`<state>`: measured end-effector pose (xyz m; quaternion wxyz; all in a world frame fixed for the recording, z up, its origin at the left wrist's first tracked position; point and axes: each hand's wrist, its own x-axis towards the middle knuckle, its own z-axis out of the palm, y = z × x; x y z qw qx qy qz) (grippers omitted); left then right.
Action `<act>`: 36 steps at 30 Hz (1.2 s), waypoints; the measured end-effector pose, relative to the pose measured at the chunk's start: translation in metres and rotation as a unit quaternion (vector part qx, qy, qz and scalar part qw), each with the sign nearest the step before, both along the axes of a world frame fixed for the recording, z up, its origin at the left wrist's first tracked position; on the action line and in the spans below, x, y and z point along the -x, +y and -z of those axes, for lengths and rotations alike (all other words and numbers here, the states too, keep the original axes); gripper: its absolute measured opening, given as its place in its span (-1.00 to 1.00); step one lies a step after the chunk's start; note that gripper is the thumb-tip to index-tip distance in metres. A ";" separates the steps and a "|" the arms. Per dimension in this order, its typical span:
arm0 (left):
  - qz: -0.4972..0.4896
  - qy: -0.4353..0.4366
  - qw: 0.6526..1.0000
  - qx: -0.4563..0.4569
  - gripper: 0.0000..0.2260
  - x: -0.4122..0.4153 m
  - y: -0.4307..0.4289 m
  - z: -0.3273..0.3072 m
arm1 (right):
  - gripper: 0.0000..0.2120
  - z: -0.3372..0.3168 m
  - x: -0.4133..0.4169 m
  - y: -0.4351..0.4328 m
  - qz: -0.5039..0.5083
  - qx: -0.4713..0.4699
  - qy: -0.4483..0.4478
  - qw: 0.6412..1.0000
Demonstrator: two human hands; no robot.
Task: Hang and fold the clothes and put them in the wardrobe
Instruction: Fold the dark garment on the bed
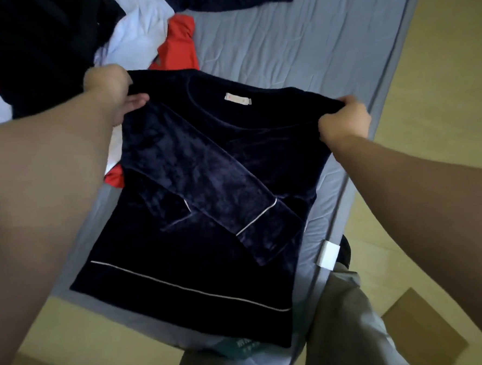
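Both arms stretched fwd. L hand grips one shoulder of navy velvet pyjama top, R hand clenched on other. Top flat on grey bedsheet, sleeve folded across. Neck label pale, print unreadable.

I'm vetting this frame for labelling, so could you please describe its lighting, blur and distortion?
Head view: soft, even light, no hard shadows; the navy velvet top shows a sheen on its folded sleeve, while the black garment is nearly featureless. Head view: wide-angle stretch swells the left forearm; the left hand and right hand look slightly soft, and the neck label is unreadable.
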<state>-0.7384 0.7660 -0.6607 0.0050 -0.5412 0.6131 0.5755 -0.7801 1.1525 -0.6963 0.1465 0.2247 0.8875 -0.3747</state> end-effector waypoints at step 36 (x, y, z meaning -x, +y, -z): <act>0.441 -0.379 0.729 0.363 -0.49 -0.358 0.011 0.104 | -0.66 0.058 -0.362 -0.059 -0.591 -0.191 -0.124 0.774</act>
